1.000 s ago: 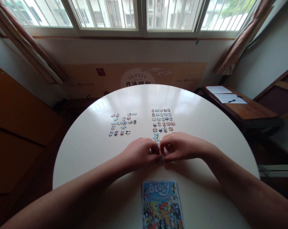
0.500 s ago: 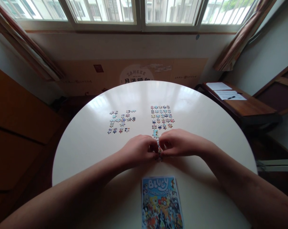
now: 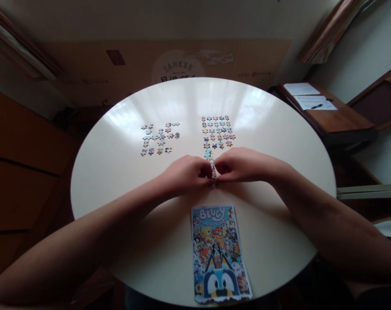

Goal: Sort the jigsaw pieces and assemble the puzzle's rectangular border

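A narrow strip of joined jigsaw pieces (image 3: 209, 154) lies on the white table, running toward me. My left hand (image 3: 192, 169) is closed at its left edge, thumb and fingers curled together. From the other side my right hand (image 3: 239, 165) pinches the strip's right edge. The fingers of both hands almost meet and cover much of the strip's lower part. Nearer to me lies a colourful Bluey picture sheet (image 3: 218, 254) with a ragged bottom edge.
Loose jigsaw pieces in rows (image 3: 217, 130) lie just beyond my hands. A looser group of pieces (image 3: 161, 137) sits to the left on the round white table (image 3: 104, 181). Papers and a pen rest on a wooden side table (image 3: 347, 118) at the right.
My view has tilted down, so the whole picture sheet shows and the window is out of sight. Both hands remain at the strip, with little visible movement.
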Demonstrator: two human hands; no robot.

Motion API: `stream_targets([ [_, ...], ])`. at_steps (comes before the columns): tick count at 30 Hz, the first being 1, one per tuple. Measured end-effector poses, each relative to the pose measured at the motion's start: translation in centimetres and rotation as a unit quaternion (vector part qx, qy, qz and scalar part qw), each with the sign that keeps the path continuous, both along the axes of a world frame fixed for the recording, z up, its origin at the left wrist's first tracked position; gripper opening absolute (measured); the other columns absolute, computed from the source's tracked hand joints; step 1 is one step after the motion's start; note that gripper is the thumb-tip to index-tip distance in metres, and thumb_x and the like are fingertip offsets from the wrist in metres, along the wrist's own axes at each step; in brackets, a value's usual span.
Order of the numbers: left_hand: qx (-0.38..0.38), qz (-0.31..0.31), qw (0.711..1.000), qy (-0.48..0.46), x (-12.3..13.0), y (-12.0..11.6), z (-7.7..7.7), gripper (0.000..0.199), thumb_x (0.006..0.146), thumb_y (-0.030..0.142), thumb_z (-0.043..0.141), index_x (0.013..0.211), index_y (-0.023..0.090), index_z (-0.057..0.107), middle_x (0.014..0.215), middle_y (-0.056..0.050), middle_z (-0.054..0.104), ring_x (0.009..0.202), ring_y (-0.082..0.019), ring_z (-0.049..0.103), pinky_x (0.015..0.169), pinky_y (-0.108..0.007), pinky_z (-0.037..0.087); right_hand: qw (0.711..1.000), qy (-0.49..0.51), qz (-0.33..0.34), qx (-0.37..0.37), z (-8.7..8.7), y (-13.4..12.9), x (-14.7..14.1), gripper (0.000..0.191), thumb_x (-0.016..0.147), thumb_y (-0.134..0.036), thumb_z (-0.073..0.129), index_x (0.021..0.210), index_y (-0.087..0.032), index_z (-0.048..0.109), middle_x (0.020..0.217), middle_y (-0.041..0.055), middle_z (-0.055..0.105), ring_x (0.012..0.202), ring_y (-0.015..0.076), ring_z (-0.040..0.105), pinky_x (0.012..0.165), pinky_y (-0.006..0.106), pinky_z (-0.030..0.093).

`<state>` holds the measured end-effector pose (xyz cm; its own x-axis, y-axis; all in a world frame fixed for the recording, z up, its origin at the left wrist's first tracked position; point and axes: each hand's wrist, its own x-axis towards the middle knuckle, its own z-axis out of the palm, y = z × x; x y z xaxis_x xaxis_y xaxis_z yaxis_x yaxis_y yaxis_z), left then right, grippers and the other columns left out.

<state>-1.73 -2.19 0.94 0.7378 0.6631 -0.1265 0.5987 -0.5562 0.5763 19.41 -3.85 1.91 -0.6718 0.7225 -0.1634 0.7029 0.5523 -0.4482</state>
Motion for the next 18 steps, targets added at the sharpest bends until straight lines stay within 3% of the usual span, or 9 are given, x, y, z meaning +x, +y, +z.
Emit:
stream_targets([
  [6,0.003,-0.051,0.999,-0.013,-0.4,0.7,-0.2,0.011,0.080,0.029,0.069,0.085,0.024,0.076,0.078,0.002,0.072,0.070,-0.014,0.061,0.062,-0.026,0.038,1.000,0.001,0.010,-0.015,-0.1,0.2,0.3,0.028,0.086,-0.040,0.061,0.069,-0.019,0.054,0.062,-0.0029,0.053,0.058,0.0107,0.042,0.056,0.028,0.024],
  [14,0.024,-0.054,0.998,-0.008,-0.2,0.6,-0.3,0.009,0.079,0.032,0.072,0.081,0.023,0.075,0.075,0.001,0.070,0.068,-0.014,0.060,0.059,-0.026,0.035,1.000,-0.001,0.015,-0.013,0.1,0.0,0.2,0.023,0.086,-0.034,0.062,0.071,-0.019,0.056,0.062,-0.0035,0.052,0.059,0.0103,0.044,0.057,0.027,0.026],
  [18,0.034,-0.109,0.992,-0.061,-0.8,1.3,0.0,0.013,0.084,0.032,0.068,0.077,0.020,0.069,0.073,0.001,0.066,0.065,-0.012,0.057,0.060,-0.024,0.038,0.999,0.010,0.012,-0.040,0.1,0.3,0.5,0.030,0.092,-0.038,0.055,0.070,-0.018,0.054,0.061,-0.0026,0.052,0.058,0.0108,0.043,0.057,0.027,0.027],
])
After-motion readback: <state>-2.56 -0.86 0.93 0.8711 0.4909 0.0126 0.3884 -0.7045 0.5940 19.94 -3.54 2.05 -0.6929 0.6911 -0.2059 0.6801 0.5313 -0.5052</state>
